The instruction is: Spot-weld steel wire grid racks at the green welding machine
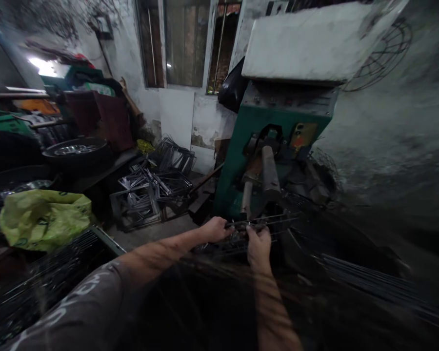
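Note:
My left hand (pixel 215 229) is closed, fingers pinched on a thin metal wire piece (pixel 241 226) just below the machine's arms. My right hand (pixel 259 244) grips the same dark piece from the other side, thumb and fingers together. Its exact shape is lost in the dark. Right above the hands stands a green machine (pixel 232 161), which looks like a spot welder. Its lower rod-like arm (pixel 246 197) ends close over the wire, and a thicker upper arm (pixel 269 168) reaches out beside it. Thin rods stick out to the right, past my right hand.
A heap of bent wire frames (pixel 149 190) lies on the floor at left. A yellow-green plastic bag (pixel 46 219) sits near a tray of dark rods (pixel 69 258). Long rods (pixel 366 278) lie at lower right. A round black basin (pixel 76 151) holds shiny parts.

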### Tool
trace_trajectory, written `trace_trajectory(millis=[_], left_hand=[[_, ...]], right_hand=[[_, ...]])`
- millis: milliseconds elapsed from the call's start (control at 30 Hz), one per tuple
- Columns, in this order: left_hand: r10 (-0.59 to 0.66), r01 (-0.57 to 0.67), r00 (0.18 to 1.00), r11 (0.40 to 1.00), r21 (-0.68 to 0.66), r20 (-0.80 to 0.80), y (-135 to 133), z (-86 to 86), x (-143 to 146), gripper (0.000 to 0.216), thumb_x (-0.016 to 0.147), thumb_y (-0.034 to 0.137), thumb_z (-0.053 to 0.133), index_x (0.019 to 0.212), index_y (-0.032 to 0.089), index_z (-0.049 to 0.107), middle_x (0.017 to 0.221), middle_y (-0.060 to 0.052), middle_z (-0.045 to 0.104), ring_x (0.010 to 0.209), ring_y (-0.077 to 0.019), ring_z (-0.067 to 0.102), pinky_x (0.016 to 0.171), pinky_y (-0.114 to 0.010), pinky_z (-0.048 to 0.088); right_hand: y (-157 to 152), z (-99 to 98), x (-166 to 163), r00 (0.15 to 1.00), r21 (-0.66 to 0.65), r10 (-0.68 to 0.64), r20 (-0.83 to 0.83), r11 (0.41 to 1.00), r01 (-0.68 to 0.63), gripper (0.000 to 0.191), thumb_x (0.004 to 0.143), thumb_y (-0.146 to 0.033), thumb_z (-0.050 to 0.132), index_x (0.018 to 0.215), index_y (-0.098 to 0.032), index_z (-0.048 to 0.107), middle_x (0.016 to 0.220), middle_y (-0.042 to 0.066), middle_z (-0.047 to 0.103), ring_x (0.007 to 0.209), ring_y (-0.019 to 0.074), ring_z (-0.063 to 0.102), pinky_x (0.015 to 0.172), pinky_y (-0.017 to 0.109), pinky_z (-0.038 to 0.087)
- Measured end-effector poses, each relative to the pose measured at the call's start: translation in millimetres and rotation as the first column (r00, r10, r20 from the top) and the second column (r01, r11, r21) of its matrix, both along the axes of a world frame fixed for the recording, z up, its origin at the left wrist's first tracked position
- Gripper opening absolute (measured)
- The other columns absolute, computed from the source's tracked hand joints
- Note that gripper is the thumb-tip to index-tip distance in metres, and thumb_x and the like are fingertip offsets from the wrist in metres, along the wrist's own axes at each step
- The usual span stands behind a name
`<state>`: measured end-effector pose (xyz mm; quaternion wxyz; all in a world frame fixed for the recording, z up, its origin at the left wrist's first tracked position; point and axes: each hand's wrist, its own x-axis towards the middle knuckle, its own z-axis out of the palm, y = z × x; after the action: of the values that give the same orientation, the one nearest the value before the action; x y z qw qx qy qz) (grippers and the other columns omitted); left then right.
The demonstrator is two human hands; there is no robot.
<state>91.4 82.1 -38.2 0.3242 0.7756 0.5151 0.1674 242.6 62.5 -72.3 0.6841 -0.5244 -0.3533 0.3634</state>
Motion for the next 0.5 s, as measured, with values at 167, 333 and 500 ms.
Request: trace_trajectory(millis=[167,333,500], left_hand=[[0.014,-0.014,1.000,1.000,-0.023,0.002,2,-5.1,0,0.031,0.085,0.034,0.056,0.076,0.007,0.069,0.055,0.002,0.044,0.054,-0.0089,0.038,0.050,-0.021,0.026],[0.028,-0.028,1.000,1.000,-0.010,0.003,1,-2.5,4,0.032,0.085,0.034,0.055,0.074,0.007,0.069,0.052,0.002,0.041,0.052,-0.0082,0.036,0.048,-0.021,0.024],[0.046,-0.046,0.999,0.998,0.040,0.011,6,2.5,17,0.035,0.085,0.034,0.054,0.074,0.005,0.070,0.055,-0.001,0.048,0.055,-0.0098,0.040,0.050,-0.022,0.026]], right_hand=[[-1,0.6,-4,0.998,-0.008,0.021,-0.052,1.000,-0.021,0.046,0.054,-0.045,0.070,0.081,-0.021,0.042,0.064,-0.005,0.056,0.055,0.0143,0.056,0.055,0.028,0.049],[-16,1.6,1,0.998,-0.098,0.064,0.011,0.993,-0.062,0.048,0.053,-0.048,0.072,0.084,-0.020,0.049,0.068,-0.001,0.060,0.059,0.0165,0.058,0.054,0.028,0.048],[-37,-11.7,13,0.987,-0.233,0.111,0.112,0.969,-0.082,0.039,0.046,-0.043,0.072,0.073,-0.018,0.058,0.065,0.003,0.063,0.063,0.0192,0.058,0.058,0.029,0.048]])
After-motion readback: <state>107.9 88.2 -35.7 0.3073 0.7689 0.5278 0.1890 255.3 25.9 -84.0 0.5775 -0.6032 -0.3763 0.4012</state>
